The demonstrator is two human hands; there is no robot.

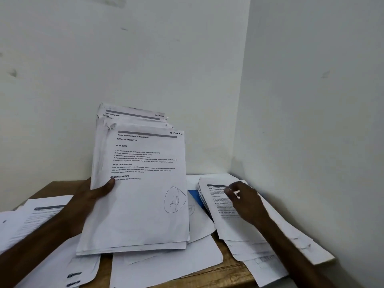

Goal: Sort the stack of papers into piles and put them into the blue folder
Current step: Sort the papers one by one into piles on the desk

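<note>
Two hands: left hand (91, 194) grips creased printed stack (143, 204); right hand (247, 202) over another pile (225, 227), hold unclear.

Back wall (145, 59) & right wall (311, 100) box in table (232, 269). Raised stack (141, 204) blocks centre; left pile (37, 217), right pile (216, 197) cover sides. Blue folder (196, 196) mostly buried btwn.

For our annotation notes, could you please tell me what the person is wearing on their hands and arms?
Nothing visible: the left hand and right hand are bare, no gloves, rings or watch, and the left forearm and right forearm are uncovered, no sleeve in view.
</note>
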